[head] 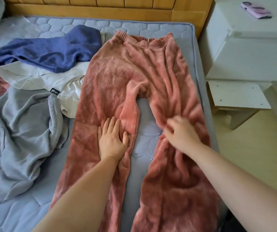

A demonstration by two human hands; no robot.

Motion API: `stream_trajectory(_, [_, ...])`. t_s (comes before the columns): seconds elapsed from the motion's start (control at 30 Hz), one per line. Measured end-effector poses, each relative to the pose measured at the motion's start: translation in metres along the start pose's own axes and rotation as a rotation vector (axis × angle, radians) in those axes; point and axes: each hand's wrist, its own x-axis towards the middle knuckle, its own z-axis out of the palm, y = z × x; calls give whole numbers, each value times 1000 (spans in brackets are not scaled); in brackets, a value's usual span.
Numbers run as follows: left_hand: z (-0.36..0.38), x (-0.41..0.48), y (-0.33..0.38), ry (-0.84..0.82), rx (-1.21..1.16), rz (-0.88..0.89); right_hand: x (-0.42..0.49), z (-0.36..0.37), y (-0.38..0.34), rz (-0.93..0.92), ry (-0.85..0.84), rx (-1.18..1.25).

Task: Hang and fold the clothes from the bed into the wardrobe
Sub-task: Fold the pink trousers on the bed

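Nearest, left hand [112, 139] lies flat, fingers straight, pressing the pants [126, 72] on their left leg. Blurred right hand [180, 131] has fingers curled into bunched fabric on the right leg. The pants are rust-pink fleece, wrinkled, spread on the bed [144, 144], legs apart, elastic waistband farthest. Left of them: grey hoodie [17, 131], white garment [50, 79], blue top [50, 51].

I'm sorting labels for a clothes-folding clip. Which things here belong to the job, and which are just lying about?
Part of the job:
pink trousers, spread out with left hand and right hand on them; blue garment; white garment; grey sweatshirt; bed.

Just lying about:
phone on the white cabinet; white board beside the bed.
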Motion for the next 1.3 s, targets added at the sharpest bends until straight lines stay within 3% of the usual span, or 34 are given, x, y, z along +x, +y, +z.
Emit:
stream_trajectory(0.07, [-1, 0, 0, -3, 8, 0, -21, 16, 10, -19, -229, 70])
stream_trajectory(0.17, [-2, 0, 1, -27, 41, 9, -43, 14, 15, 8, 26, 283])
stream_trajectory(0.23, [-3, 0, 3, -80, 80, 5, -62, 15, 20, 34, 116, 207])
stream_trajectory(0.37, [-5, -5, 15, -180, 141, -62, -99, 29, 33, -10, -144, -72])
stream_trajectory(0.43, [-9, -16, 34, -178, 19, -146, -101, 29, 36, -38, -181, -119])
stream_trajectory(0.57, [-15, -76, 94, -228, -485, -202, -119, 23, 40, -103, -242, -134])
stream_trajectory(0.67, [-16, -124, 120, -289, -563, -321, -148, 17, 41, -124, -270, -117])
stream_trajectory(0.83, [-19, -133, 130, -243, -732, -487, -191, 21, 36, -86, -213, -85])
stream_trajectory(0.97, [-24, -137, 122, -363, -649, -412, -193, 30, 35, -64, -94, -41])
stream_trajectory(1.1, [-41, -166, 112, -553, -585, -403, -221, 32, 24, 72, 9, 46])
stream_trajectory(1.17, [-54, -195, 110, -604, -618, -523, -243, 27, 14, 119, -13, 67])
stream_trajectory(1.3, [-80, -260, 103, -923, -1108, -988, -290, 19, -5, 144, -66, 139])
